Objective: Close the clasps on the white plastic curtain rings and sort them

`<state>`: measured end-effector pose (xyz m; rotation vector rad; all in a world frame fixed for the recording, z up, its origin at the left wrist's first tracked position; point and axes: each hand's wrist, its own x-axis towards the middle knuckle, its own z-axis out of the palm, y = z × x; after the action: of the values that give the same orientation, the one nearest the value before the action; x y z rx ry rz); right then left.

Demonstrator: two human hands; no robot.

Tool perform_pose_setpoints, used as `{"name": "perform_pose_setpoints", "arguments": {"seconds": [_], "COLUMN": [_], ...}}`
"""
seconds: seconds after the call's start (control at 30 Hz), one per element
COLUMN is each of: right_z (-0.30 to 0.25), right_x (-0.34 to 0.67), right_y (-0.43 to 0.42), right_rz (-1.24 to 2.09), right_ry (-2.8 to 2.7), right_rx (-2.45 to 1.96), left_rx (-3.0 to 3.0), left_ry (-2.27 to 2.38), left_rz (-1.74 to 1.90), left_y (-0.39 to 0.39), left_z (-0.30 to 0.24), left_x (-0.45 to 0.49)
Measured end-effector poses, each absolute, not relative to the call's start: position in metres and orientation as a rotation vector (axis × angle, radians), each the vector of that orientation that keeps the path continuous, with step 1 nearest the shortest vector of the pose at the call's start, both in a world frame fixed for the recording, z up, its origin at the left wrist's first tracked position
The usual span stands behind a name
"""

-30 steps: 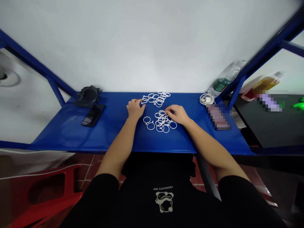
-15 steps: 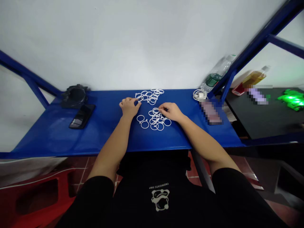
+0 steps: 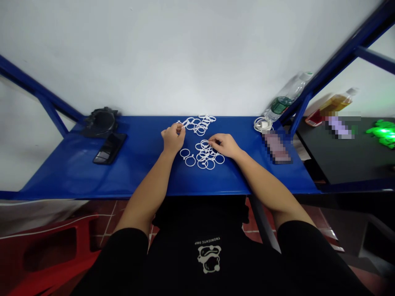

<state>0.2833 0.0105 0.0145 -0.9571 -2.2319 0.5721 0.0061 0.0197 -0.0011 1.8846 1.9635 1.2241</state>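
My left hand [image 3: 173,139] is raised a little over the blue tabletop [image 3: 145,168], its thumb and forefinger pinching a white ring [image 3: 185,123] beside the far pile. That far pile of thin white rings [image 3: 200,130], each with a small tab, lies close to the wall. Nearer to me is a second pile of white rings [image 3: 210,165], overlapping one another. At this pile's right upper edge, my right hand [image 3: 226,145] has its fingertips closed on the edge of a ring; its palm covers part of the pile. Two rings [image 3: 190,161] lie just left of the near pile.
On the left are a black phone [image 3: 109,149] and a crumpled black bag [image 3: 101,122]. To the right stand a coiled white cable [image 3: 262,124], a blurred-out flat item [image 3: 277,147] and a clear bottle [image 3: 280,105]. Blue frame bars [image 3: 52,113] flank the tabletop.
My left hand has come slightly right and its fingers have closed on a ring by the far pile. The right hand stays at the near pile. The view has shifted slightly.
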Motion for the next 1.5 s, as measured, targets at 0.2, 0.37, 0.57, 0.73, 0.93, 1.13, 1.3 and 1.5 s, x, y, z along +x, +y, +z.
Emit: {"name": "perform_pose_setpoints", "arguments": {"seconds": [0.2, 0.37, 0.57, 0.73, 0.93, 1.13, 1.3, 1.5], "right_z": [0.014, 0.016, 0.018, 0.018, 0.015, 0.020, 0.021, 0.023], "right_x": [0.282, 0.278, 0.276, 0.276, 0.275, 0.273, 0.273, 0.272], "right_y": [0.008, 0.001, -0.003, -0.003, -0.004, -0.008, -0.009, -0.011], "right_rz": [0.533, 0.393, 0.318, 0.269, 0.238, 0.237, 0.253, 0.290], "right_ry": [-2.201, -2.123, -2.150, -2.162, -2.152, -2.165, -2.181, -2.144], "right_rx": [-0.929, -0.882, -0.798, -0.812, -0.872, -0.911, -0.902, -0.864], "left_rx": [2.145, 2.356, 2.411, 2.436, 2.421, 2.335, 2.302, 2.277], "left_ry": [1.631, 1.363, 1.200, 1.084, 1.041, 1.116, 1.186, 1.159], "left_rz": [1.410, 1.432, 1.467, 1.550, 1.587, 1.497, 1.417, 1.397], "left_y": [0.009, -0.001, -0.008, -0.013, -0.016, -0.019, -0.021, -0.023], "left_z": [0.002, 0.001, -0.001, 0.005, 0.011, 0.008, 0.008, 0.011], "left_x": [0.017, 0.033, 0.043, 0.045, 0.049, 0.051, 0.053, 0.056]}}
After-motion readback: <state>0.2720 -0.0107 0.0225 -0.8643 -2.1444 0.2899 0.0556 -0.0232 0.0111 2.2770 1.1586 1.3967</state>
